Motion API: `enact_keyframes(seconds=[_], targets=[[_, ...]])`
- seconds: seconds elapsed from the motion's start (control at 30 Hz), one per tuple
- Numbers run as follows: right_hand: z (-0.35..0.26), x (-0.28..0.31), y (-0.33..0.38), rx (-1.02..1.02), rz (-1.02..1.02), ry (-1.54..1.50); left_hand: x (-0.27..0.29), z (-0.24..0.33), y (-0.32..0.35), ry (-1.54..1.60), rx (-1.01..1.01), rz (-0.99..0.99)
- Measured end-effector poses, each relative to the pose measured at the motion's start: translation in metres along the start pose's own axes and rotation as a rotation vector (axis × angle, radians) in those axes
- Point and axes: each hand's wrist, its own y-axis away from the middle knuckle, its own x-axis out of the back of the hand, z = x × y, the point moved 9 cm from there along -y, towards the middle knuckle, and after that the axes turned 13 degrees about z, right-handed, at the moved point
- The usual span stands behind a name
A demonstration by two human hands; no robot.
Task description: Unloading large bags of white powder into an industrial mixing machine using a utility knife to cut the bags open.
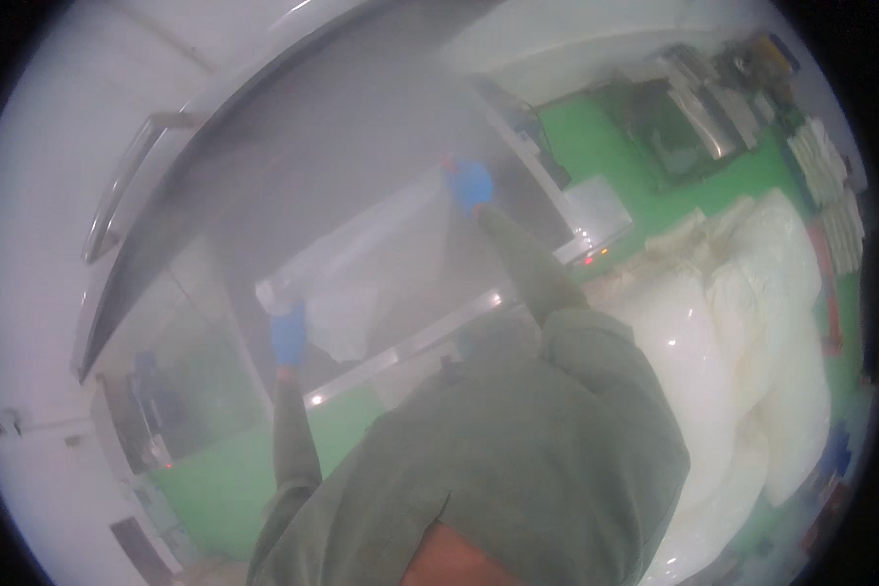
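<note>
My left hand (288, 334), in a blue glove, is closed on the left end of a pale, thin sheet (366, 259) that looks like plastic film or cloth. The right hand (471, 185), gloved the same way, grips the sheet's far right end. Stretched between both hands, the sheet has a rolled or folded far edge, and its near part hangs loose. It is held over a wide grey opening with a shiny metal front edge (410, 349). Haze blurs the fingers and the sheet's outline.
A raised lid or door with a bar handle (132, 181) stands at the left. Large white plastic-wrapped sacks (723, 332) are heaped on my right. Beyond them, on the green floor (596, 137), lie stacked flat items (708, 117). Small lights glow along the metal edge.
</note>
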Motion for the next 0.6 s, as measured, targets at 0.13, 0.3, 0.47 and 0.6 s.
enact_keyframes(seconds=[0.13, 0.3, 0.47, 0.6], targets=[[-0.001, -0.01, 0.029, -0.085, -0.172, 0.223, -0.029, -0.004, -0.005, -0.017, 0.138, -0.232], [-0.083, -0.076, 0.135, 0.074, -0.867, -0.451, -0.092, 0.102, 0.013, 0.008, -0.021, -0.324], [-0.065, -0.142, 0.208, 0.224, -0.854, -0.196, 0.093, 0.222, -0.081, 0.206, 0.754, -0.184], [-0.007, -0.171, 0.183, 0.434, -0.914, -0.097, 0.018, 0.108, -0.005, 0.222, 0.392, -0.406]])
